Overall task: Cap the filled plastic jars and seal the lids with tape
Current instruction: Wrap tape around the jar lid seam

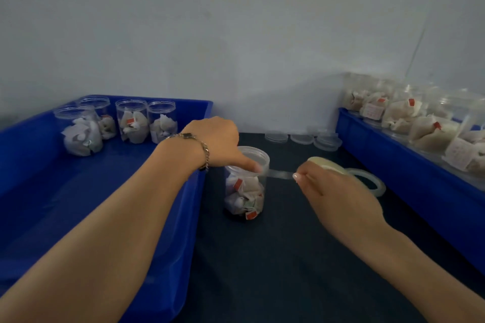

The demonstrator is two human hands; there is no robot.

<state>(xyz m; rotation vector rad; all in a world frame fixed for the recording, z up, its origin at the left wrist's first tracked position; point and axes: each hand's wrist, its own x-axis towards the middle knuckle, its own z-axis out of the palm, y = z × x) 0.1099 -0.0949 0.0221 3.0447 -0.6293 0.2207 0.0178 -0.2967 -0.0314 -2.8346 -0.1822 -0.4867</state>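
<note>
I read this as mid-batch. The right blue bin holds a row of filled jars that look finished, though blur hides their seals; the left blue bin has four open jars waiting, with spare lids on the dark mat. Between the bins, the capped jar is being sealed: my left hand grips its lid, thumb pressing the tape strip, while my right hand holds the tape roll.

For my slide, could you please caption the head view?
Left hand steadies capped jar; right hand pulls tape.
</note>
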